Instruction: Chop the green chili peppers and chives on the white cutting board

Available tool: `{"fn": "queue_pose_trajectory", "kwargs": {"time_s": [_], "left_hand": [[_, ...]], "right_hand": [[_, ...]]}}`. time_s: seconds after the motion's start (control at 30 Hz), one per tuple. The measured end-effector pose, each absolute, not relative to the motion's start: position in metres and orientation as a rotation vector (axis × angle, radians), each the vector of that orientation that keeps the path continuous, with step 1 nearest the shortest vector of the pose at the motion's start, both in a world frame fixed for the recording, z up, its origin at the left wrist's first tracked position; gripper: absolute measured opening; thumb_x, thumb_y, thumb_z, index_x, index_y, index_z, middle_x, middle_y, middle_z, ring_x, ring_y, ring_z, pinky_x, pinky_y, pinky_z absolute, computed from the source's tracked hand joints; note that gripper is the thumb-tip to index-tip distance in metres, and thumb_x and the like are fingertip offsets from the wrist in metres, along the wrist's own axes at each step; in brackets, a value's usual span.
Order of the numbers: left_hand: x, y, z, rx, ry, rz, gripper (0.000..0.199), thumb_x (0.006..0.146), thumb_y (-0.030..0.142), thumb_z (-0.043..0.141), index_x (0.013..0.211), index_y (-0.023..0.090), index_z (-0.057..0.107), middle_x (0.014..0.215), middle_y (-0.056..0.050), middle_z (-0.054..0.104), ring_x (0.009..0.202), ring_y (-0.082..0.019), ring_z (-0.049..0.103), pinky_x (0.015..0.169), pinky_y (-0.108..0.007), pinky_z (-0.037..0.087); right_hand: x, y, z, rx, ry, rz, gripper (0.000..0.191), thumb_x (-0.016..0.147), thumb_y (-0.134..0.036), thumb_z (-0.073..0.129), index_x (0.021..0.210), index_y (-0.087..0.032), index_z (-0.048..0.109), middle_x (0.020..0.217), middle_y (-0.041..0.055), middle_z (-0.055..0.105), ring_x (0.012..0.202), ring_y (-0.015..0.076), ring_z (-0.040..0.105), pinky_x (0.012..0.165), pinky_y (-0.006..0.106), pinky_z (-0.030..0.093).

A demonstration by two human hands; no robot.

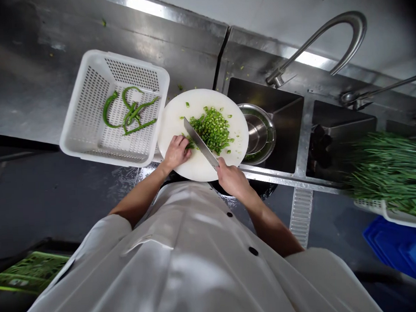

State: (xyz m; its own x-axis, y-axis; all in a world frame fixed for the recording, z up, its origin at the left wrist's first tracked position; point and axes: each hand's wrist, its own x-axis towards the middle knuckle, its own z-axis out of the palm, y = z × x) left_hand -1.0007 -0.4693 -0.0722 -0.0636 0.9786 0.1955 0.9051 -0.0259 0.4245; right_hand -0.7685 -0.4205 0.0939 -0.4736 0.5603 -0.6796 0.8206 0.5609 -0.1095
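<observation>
Looks like smooth, softly shining metal on the knife (201, 143) in the grip of the right hand (232, 178). Under the grip, smooth, matt plastic on the cutting board (201, 171); left of it, pierced, slightly glossy plastic on the basket (68, 120). Beyond the grip, dull-shining metal on the counter (193, 60); to its right, shiny metal on the bowl (258, 133) and satin metal on the faucet (356, 24). Below it, matt cloth on the jacket (201, 248).

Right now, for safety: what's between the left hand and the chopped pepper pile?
In the head view, the knife blade, with green pepper beside the hand.
</observation>
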Motion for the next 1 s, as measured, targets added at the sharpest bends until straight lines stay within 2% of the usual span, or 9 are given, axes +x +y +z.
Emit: {"fn": "queue_pose_trajectory", "kwargs": {"time_s": [0.2, 0.3, 0.43, 0.57, 0.77, 0.9, 1.0], "left_hand": [[-1.003, -0.467, -0.078, 2.132, 1.965, 0.596, 0.011, 0.088, 0.014, 0.053, 0.089, 0.018, 0.064, 0.091, -0.011, 0.059, 0.093, -0.028, 0.054, 0.09, -0.045, 0.049], [-1.003, -0.471, -0.076, 2.105, 2.011, 0.635, 0.009, 0.087, 0.014, 0.055, 0.089, 0.018, 0.063, 0.093, -0.011, 0.059, 0.093, -0.028, 0.053, 0.087, -0.043, 0.05], [-1.004, -0.478, -0.073, 2.102, 2.002, 0.619, 0.008, 0.086, 0.014, 0.056, 0.087, 0.019, 0.062, 0.093, -0.011, 0.058, 0.091, -0.027, 0.052, 0.086, -0.043, 0.049], [-1.006, -0.483, -0.073, 2.127, 1.951, 0.643, 0.014, 0.087, 0.01, 0.053, 0.081, 0.02, 0.061, 0.088, -0.009, 0.057, 0.087, -0.025, 0.052, 0.082, -0.041, 0.05], [-1.002, -0.491, -0.067, 2.061, 2.033, 0.683, 0.007, 0.088, 0.018, 0.056, 0.084, 0.02, 0.061, 0.088, -0.01, 0.057, 0.086, -0.026, 0.052, 0.084, -0.043, 0.05], [-0.996, -0.495, -0.068, 2.088, 1.997, 0.632, 0.016, 0.091, 0.015, 0.051, 0.078, 0.02, 0.06, 0.085, -0.009, 0.057, 0.085, -0.025, 0.052, 0.084, -0.043, 0.05], [-0.997, -0.503, -0.068, 2.013, 2.065, 0.683, 0.015, 0.089, 0.013, 0.051, 0.082, 0.02, 0.062, 0.089, -0.01, 0.058, 0.09, -0.026, 0.053, 0.085, -0.043, 0.05]], "right_hand": [[-0.787, -0.419, 0.075, 1.079, 2.196, -0.676, 0.043, 0.109, -0.028, 0.026, 0.148, -0.012, 0.034, 0.112, 0.0216, 0.071, 0.104, 0.0337, 0.071, 0.083, 0.037, 0.049], [-0.786, -0.418, 0.074, 1.073, 2.211, -0.636, 0.044, 0.11, -0.03, 0.027, 0.15, -0.013, 0.032, 0.111, 0.0213, 0.071, 0.104, 0.0339, 0.071, 0.083, 0.038, 0.049], [-0.779, -0.421, 0.079, 1.008, 2.214, -0.647, 0.037, 0.109, -0.028, 0.028, 0.142, -0.014, 0.039, 0.105, 0.019, 0.073, 0.099, 0.0337, 0.072, 0.081, 0.037, 0.049], [-0.784, -0.42, 0.075, 1.031, 2.226, -0.646, 0.038, 0.109, -0.03, 0.029, 0.142, -0.015, 0.038, 0.111, 0.0201, 0.072, 0.103, 0.0335, 0.071, 0.081, 0.037, 0.049], [-0.78, -0.421, 0.083, 0.957, 2.228, -0.603, 0.037, 0.109, -0.029, 0.028, 0.142, -0.015, 0.039, 0.102, 0.018, 0.073, 0.096, 0.0322, 0.073, 0.08, 0.037, 0.049], [-0.782, -0.422, 0.076, 0.956, 2.196, -0.615, 0.035, 0.109, -0.03, 0.028, 0.139, -0.016, 0.042, 0.109, 0.0189, 0.072, 0.101, 0.0322, 0.072, 0.083, 0.037, 0.049], [-0.78, -0.419, 0.076, 0.972, 2.212, -0.591, 0.037, 0.11, -0.032, 0.028, 0.142, -0.017, 0.039, 0.11, 0.0188, 0.072, 0.101, 0.0319, 0.071, 0.084, 0.037, 0.049]]}}
